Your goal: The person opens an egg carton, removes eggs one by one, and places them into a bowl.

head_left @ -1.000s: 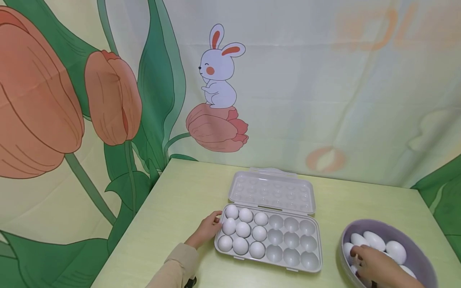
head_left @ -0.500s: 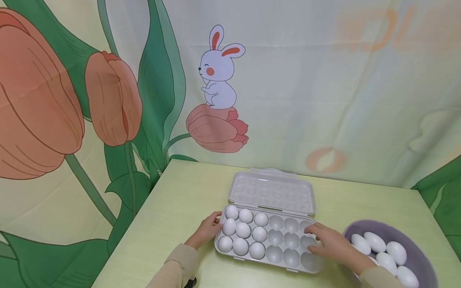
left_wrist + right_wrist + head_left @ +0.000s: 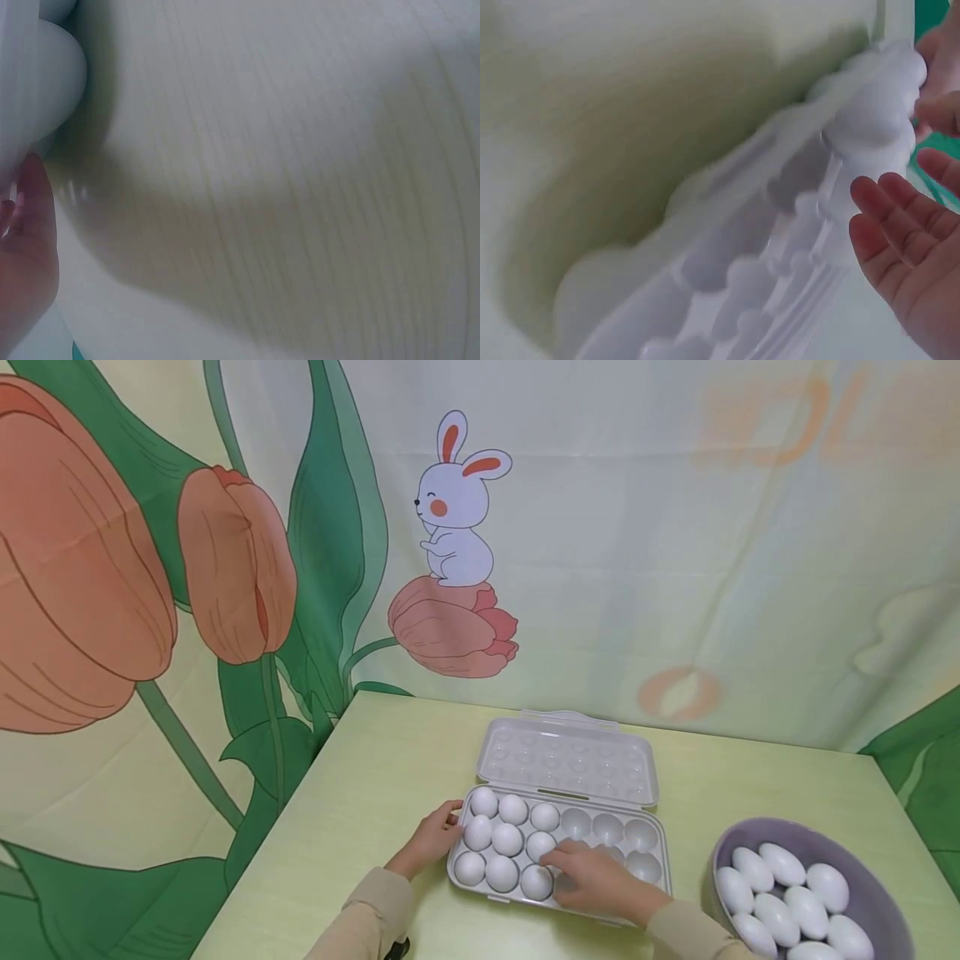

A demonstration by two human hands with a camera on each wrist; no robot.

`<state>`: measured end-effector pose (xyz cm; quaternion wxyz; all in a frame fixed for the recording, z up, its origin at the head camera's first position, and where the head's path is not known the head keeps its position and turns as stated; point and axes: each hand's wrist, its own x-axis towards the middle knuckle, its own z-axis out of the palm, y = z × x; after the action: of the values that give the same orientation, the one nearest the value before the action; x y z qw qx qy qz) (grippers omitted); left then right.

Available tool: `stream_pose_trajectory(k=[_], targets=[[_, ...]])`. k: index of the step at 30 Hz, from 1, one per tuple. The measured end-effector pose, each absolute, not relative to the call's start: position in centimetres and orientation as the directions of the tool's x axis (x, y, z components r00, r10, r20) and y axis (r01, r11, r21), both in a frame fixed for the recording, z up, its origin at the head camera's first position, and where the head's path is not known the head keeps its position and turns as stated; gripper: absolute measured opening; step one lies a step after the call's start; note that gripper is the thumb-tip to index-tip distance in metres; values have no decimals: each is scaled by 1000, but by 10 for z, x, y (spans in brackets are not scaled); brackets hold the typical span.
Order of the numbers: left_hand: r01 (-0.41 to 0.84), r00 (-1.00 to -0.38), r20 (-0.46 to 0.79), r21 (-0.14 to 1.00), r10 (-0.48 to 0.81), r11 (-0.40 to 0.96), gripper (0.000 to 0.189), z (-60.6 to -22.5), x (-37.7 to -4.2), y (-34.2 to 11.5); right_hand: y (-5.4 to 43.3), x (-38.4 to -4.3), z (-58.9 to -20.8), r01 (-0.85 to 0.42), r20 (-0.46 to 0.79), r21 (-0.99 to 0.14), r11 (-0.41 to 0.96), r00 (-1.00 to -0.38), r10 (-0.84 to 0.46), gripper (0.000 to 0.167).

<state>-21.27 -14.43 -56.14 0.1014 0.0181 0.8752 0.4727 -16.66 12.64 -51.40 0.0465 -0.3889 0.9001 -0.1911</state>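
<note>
A pale plastic egg box [image 3: 641,835] lies with its lid [image 3: 566,762] folded back, and white eggs [image 3: 507,840] fill the cups of its left half. The left hand [image 3: 431,837] holds the box's left end; in the left wrist view its thumb [image 3: 37,199] lies against the side. My right hand [image 3: 602,878] is over the middle of the box, fingertips close to the nearest column of eggs, covering some of the cups. In the right wrist view that hand's fingers [image 3: 900,217] and thumb are spread apart, with nothing between them.
A purple bowl [image 3: 885,893] of several white eggs [image 3: 806,912] stands on the table at the right. Behind the pale green tabletop [image 3: 405,743] hangs a printed cloth [image 3: 592,552] with tulips and a rabbit.
The right hand has come out of the bowl and moved left, past the box's right end, to its middle. The left hand and the egg box have stayed in place.
</note>
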Motion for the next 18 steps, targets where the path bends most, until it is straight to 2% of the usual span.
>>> stream_pose_trajectory(k=[4, 10, 14, 18], targets=[[-63, -979, -160, 832, 129, 551, 39, -562, -213, -144, 111, -164, -520, -706, 94, -341, 621, -683, -724, 36], [-72, -977, -167, 838, 129, 540, 39, -563, -213, -145, 95, -161, -525, -678, 97, -297, 672, -722, -685, 31], [-73, -977, -169, 839, 131, 540, 39, -563, -213, -145, 91, -162, -529, -692, 91, -243, 679, -714, -695, 25], [-72, -976, -170, 837, 133, 543, 39, -563, -212, -145, 90, -163, -534, -716, 99, -178, 675, -695, -712, 27]])
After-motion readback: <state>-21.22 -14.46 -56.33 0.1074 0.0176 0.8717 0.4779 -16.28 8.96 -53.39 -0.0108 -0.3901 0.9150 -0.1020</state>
